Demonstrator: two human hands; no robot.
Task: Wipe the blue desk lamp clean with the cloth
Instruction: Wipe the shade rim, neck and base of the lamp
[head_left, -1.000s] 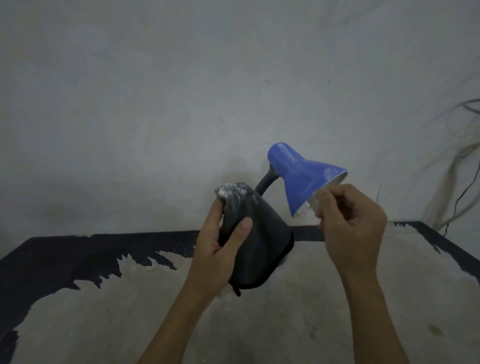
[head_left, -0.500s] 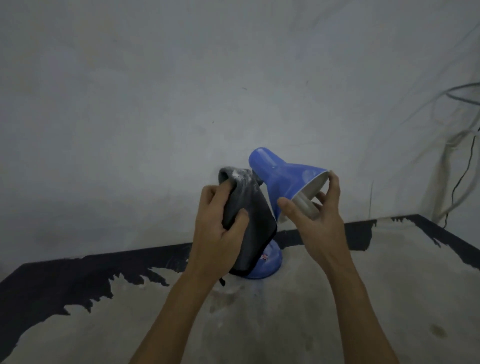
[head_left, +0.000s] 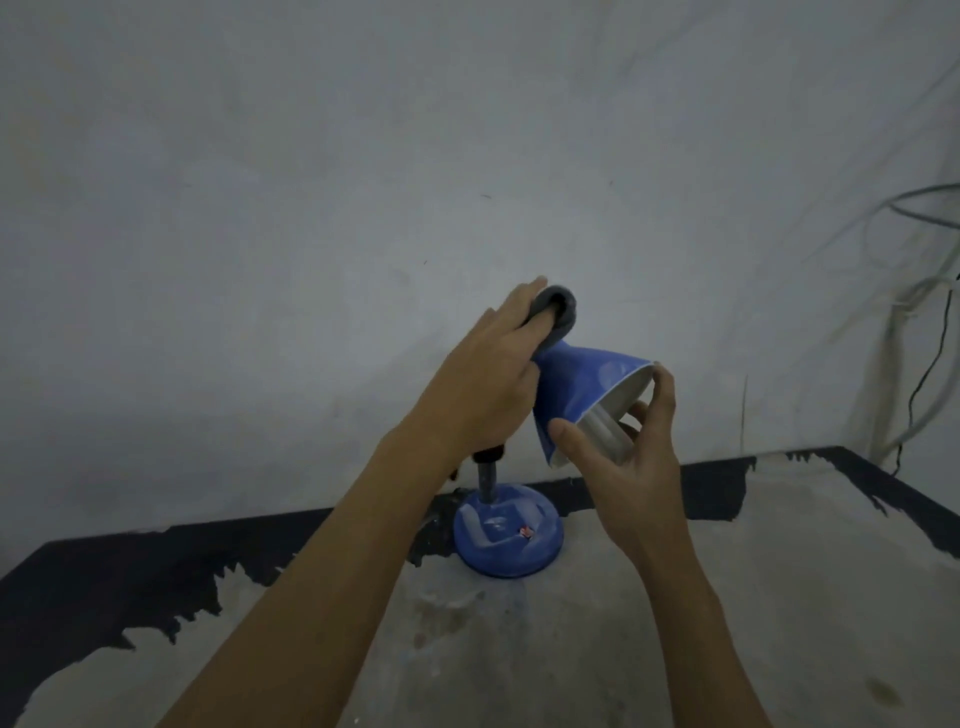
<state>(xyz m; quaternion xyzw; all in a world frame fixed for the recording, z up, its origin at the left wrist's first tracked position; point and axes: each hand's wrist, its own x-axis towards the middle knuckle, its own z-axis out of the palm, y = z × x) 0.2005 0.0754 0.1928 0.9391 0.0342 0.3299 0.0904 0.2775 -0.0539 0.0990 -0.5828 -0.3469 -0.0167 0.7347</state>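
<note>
My left hand (head_left: 485, 384) presses the dark cloth (head_left: 558, 312) over the crown of the blue desk lamp (head_left: 582, 395), which stands on the table (head_left: 779, 597). My right hand (head_left: 631, 457) pinches the shade's rim, bracing it; wiping strokes should run toward that support.

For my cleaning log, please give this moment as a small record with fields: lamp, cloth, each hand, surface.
lamp: blue metal desk lamp, round base on the table, shade tilted
cloth: dark grey cloth, pressed on top of the shade
left hand: left hand grips the cloth
right hand: right hand holds the shade rim
surface: worn black and grey table
</note>
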